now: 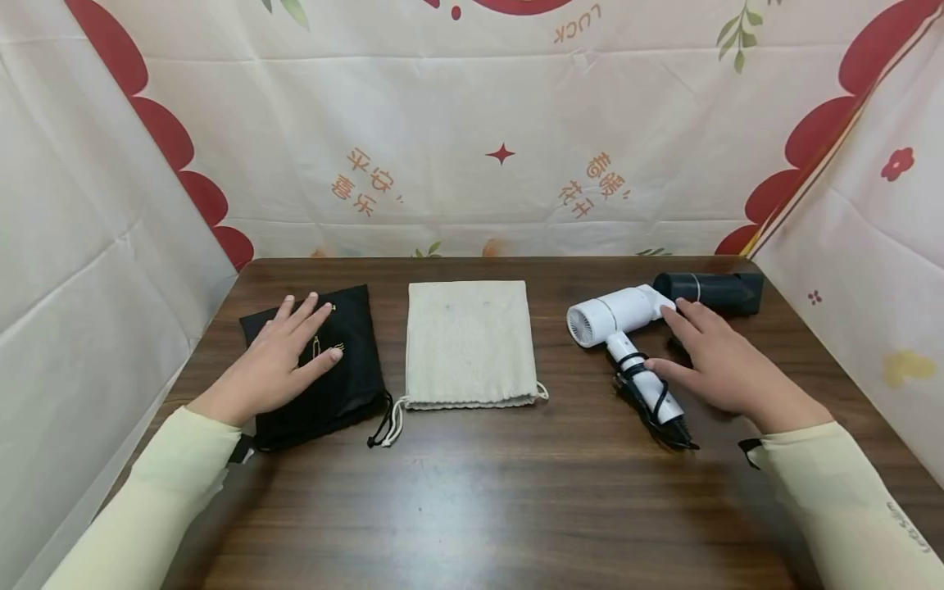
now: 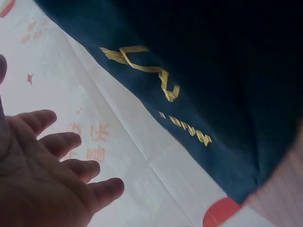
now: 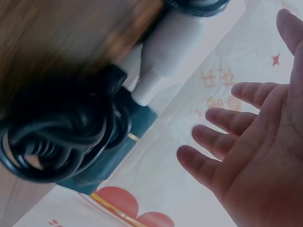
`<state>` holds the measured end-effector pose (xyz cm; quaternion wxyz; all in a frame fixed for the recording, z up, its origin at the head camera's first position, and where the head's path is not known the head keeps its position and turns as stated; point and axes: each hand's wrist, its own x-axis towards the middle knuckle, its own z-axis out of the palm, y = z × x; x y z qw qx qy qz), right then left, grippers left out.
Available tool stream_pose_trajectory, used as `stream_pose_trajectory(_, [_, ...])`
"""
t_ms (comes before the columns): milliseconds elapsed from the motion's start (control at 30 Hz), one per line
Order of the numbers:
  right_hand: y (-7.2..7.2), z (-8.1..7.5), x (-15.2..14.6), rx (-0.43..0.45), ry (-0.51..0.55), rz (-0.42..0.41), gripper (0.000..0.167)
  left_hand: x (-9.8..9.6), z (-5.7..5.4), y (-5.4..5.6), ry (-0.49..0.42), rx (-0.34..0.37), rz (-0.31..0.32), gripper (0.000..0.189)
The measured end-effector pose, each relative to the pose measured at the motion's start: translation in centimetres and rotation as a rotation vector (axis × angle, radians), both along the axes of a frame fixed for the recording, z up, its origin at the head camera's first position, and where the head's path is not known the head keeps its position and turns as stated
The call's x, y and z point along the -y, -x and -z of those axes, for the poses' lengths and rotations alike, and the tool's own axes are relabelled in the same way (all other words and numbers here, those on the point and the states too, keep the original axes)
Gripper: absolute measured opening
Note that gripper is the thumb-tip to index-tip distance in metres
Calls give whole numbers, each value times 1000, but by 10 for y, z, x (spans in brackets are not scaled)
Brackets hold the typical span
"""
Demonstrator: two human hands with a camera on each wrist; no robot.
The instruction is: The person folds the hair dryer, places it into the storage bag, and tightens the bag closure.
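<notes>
We see a left hand (image 1: 283,356), fingers wide, over a black pouch (image 1: 339,385) at frame left, a right hand (image 1: 719,360), fingers wide, near a white hair dryer (image 1: 627,315) at frame right, a cream pouch (image 1: 470,344) mid-frame

In the head view we lose part of the black pouch (image 1: 339,401) and its gold print (image 1: 316,345) under the left hand (image 1: 276,360), and cannot tell whether the palm touches. The right hand (image 1: 719,356) mostly hides a dark thing (image 1: 674,347) beside the hair dryer (image 1: 623,315); nozzle and fingertips overlap the black cylinder (image 1: 726,291). The bottom edge crops 2 sleeves (image 1: 147,500), with lettering (image 1: 909,527) on 1 too small for us to read. From the left wrist, we see the pouch cut off at top and right, its print blurred. From the right wrist, the dryer leaves the top edge, the coiled cord (image 3: 90,137) is smeared, and the hand is cropped at right.
</notes>
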<state>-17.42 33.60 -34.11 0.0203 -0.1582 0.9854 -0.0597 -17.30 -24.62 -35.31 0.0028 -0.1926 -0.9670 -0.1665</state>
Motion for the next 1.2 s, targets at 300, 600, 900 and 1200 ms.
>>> stream_pose_trajectory(300, [-10, 4, 22, 56, -7, -3, 103, -14, -4, 7, -14, -5, 50, 77])
stream_pose_trajectory(600, [-9, 16, 37, 114, -35, 32, 104, -32, -7, 21, -7, -24, 106, 74])
stream_pose_trajectory(900, [-7, 31, 45, 183, -43, 114, 71, -37, -4, 25, 32, -2, 112, 66])
stream_pose_trajectory(1200, [-3, 31, 53, 207, -6, 169, 58, -34, -5, 24, 15, -11, 98, 63])
